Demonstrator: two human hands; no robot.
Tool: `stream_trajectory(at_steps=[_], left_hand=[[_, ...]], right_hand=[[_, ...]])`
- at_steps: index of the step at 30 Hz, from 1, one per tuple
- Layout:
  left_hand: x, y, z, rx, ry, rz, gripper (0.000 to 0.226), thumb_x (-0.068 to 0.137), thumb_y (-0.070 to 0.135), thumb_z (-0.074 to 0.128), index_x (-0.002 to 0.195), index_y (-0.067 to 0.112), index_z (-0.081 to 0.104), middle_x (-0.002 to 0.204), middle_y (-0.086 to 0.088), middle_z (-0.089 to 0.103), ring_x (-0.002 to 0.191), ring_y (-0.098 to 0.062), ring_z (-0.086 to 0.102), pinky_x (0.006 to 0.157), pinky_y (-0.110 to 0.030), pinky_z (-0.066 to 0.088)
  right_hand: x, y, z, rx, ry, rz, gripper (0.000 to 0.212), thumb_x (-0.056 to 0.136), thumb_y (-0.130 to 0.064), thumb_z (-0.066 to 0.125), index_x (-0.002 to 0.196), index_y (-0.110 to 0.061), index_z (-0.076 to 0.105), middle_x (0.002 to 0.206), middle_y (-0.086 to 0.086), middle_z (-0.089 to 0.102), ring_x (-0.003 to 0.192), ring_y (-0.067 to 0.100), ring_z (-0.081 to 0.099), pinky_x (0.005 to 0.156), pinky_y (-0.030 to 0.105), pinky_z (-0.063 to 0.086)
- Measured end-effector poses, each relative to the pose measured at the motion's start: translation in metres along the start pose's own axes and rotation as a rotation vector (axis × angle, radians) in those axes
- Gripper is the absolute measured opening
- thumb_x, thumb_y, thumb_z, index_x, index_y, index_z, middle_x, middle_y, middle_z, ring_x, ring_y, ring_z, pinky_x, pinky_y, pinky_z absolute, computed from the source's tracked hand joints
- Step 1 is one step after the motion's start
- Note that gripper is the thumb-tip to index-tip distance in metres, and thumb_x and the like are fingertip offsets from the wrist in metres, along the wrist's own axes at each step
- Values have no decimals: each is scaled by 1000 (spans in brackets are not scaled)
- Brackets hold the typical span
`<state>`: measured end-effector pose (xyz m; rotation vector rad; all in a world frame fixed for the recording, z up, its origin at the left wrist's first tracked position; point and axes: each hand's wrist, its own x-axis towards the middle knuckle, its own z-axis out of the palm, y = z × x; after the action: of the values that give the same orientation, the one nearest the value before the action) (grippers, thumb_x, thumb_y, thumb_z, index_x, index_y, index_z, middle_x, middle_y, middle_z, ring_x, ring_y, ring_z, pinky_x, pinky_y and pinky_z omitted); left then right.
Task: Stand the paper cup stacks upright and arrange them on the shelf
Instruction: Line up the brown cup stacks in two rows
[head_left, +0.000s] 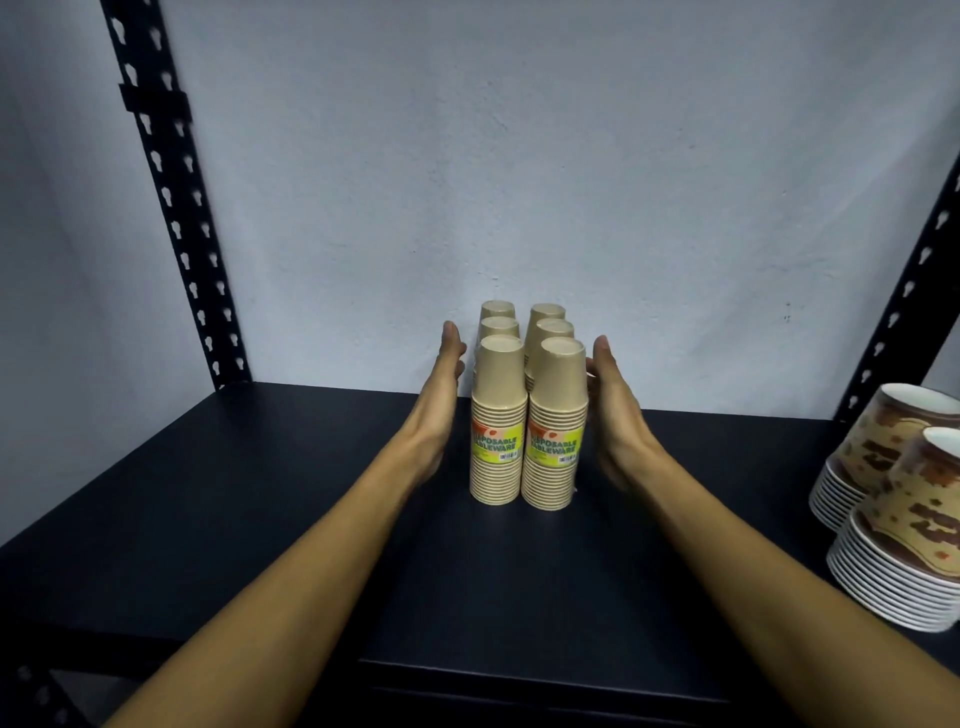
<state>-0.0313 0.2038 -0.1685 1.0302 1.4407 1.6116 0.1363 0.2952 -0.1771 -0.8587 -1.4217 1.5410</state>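
**Squaring up the block of cups**

We have six kraft cup stacks (524, 410) standing upside down on the shelf (260, 493), in two rows of three that run back toward the wall (571, 156). Our left hand (441, 395) and right hand (615, 415) flank the block, palms turned inward, fingers straight and extended, holding nothing.

The step in hand looks like the final tidy: pressing the two rows together and lining them up. To do it well, we should push low on the stacks, near the banded rims, since pressure at the narrow tops would tip them. Both palms should move in together with even force so neither row slides sideways, and we should ease off gently so that no stack is dragged out of line.

The left row sits just inside our left fingers (453, 343), whose tips reach level with the middle and rear stacks; they seem to touch or nearly touch, but we cannot tell which. The right row lies just inside our right fingers (601, 358), which are close against the front right stack near its upper part. The labelled front pair stands between our wrists, nearer to us than the fingertips.

Well off beyond the right fingers, two patterned cup stacks (898, 499) lean at the shelf's end, not yet upright.
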Motion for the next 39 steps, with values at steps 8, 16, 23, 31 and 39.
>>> stream_trajectory(at_steps=[8, 16, 23, 31, 39], left_hand=[[6, -8, 18, -213, -84, -22, 63, 103, 61, 27, 109, 20, 74, 112, -7, 76, 106, -21, 71, 97, -40, 53], [8, -15, 23, -401, -136, -46, 58, 103, 53, 35, 80, 19, 76, 86, -6, 74, 82, -18, 71, 81, -36, 55], [-9, -15, 19, -461, -115, -41, 56, 100, 57, 39, 93, 16, 77, 103, -13, 72, 101, -28, 66, 100, -46, 49], [-50, -12, 6, -515, -118, -51, 56, 101, 54, 38, 89, 17, 78, 96, -10, 74, 90, -22, 71, 90, -40, 53], [-78, -4, 0, -489, -106, -42, 57, 103, 49, 35, 78, 18, 76, 83, -6, 74, 77, -17, 72, 74, -32, 58]], right_hand=[[3, 19, 22, 184, -125, 3, 60, 103, -63, 31, 120, -23, 72, 123, 9, 73, 117, 27, 68, 107, 53, 48], [6, 26, 22, 321, -164, 6, 59, 106, -53, 34, 80, -26, 80, 92, 4, 77, 88, 19, 74, 89, 45, 53], [-9, 27, 27, 328, -150, -2, 53, 103, -56, 38, 89, -25, 79, 101, 9, 77, 99, 24, 72, 97, 50, 53], [-49, 24, 43, 292, -143, 9, 55, 103, -54, 38, 79, -30, 80, 92, 4, 77, 90, 19, 73, 95, 48, 54], [-76, 24, 48, 308, -142, 32, 53, 103, -55, 40, 85, -25, 80, 97, 8, 77, 94, 23, 73, 98, 51, 53]])
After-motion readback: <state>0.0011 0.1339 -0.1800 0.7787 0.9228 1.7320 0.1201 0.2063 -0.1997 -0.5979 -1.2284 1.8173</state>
